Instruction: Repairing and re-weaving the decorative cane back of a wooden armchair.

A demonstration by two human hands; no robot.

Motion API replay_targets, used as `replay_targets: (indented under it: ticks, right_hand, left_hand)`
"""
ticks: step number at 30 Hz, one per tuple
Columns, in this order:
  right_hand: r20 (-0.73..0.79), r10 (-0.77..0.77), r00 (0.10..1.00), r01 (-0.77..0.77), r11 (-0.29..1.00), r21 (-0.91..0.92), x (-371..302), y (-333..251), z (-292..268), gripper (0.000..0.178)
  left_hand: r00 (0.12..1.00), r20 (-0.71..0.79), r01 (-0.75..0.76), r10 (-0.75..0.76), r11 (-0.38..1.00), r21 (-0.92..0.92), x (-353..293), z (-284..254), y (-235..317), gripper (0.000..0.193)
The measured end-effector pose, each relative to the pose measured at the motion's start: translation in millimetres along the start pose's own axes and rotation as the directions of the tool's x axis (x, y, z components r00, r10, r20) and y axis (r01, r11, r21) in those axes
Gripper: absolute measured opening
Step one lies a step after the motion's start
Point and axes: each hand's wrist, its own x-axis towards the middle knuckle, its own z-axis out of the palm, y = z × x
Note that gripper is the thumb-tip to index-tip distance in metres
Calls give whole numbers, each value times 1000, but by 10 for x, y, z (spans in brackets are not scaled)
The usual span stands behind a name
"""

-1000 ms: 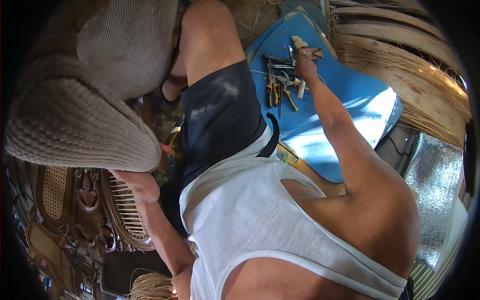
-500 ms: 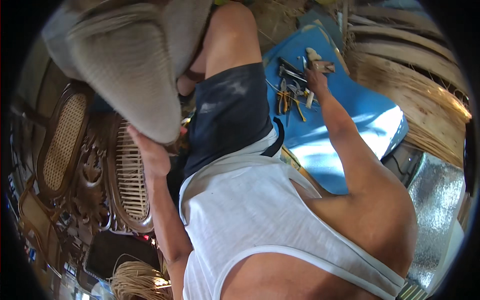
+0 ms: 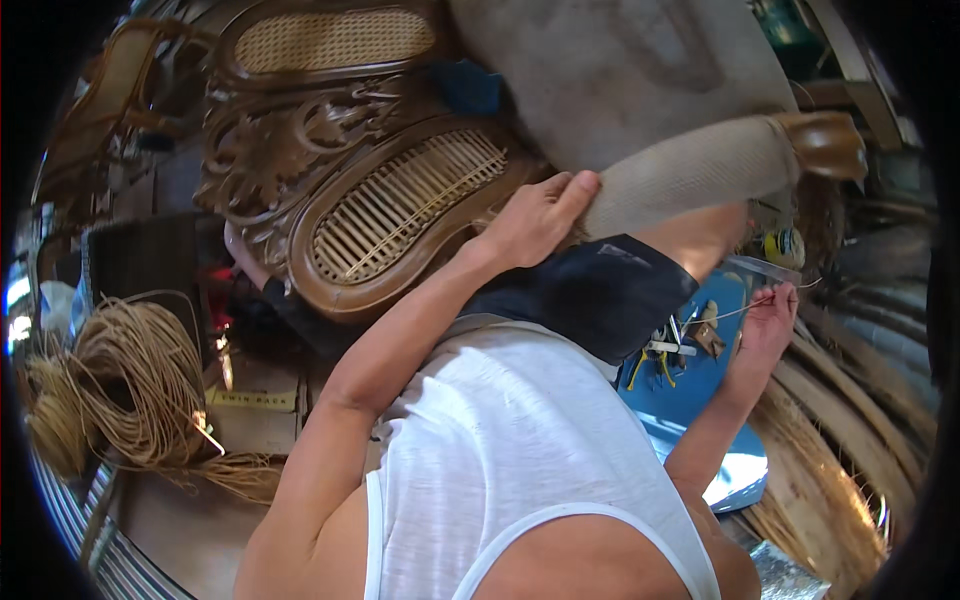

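Observation:
A long grey-beige piece of furniture (image 3: pixel 690 175), covered in a fine weave, lies across my thigh. A carved brown wooden end (image 3: pixel 825 145) shows at its far right. My left hand (image 3: pixel 530 220) is closed on its near left edge, thumb on top; the fingers underneath are partly hidden. Out to the right, my right hand (image 3: pixel 768 318) pinches a thin cane strand (image 3: pixel 730 313), which sticks out past the fingers on both sides. Below that strand, yellow-handled pliers (image 3: pixel 663 368) and other small tools lie on a blue surface (image 3: pixel 650 405).
At left stands a carved wooden chair back with a slatted oval panel (image 3: pixel 400 205); behind it is an oval cane-webbed panel (image 3: pixel 335 40). A coil of cane strands (image 3: pixel 140 380) sits lower left. Long wooden strips (image 3: pixel 840 400) lie at the right. A small jar (image 3: pixel 785 246) stands near my knee.
My right hand has left the tools on the blue surface and now holds a cane strand. The view has swung round, and the woven-covered piece now lies sideways, still under my left hand.

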Motion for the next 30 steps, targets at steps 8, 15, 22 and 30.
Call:
replay_targets:
  ticks: [8, 15, 22, 30]
  right_hand:
    - [274, -330, 903, 356, 219, -909, 338, 597, 962, 20]
    - [453, -577, 679, 576, 38, -816, 230, 1012, 1173, 14]
    - [325, -621, 713, 542, 193, -818, 47, 751, 1442, 16]
    - [74, -559, 826, 275, 284, -919, -19, 869, 1271, 21]
  left_hand:
    - [997, 37, -61, 65, 992, -110, 172, -57, -266, 73]
    - [929, 327, 236, -174, 958, -162, 968, 45, -304, 67]
    - [965, 255, 108, -64, 981, -161, 997, 22, -164, 54]
    - [884, 412, -207, 219, 976, -73, 1513, 212, 36, 35]
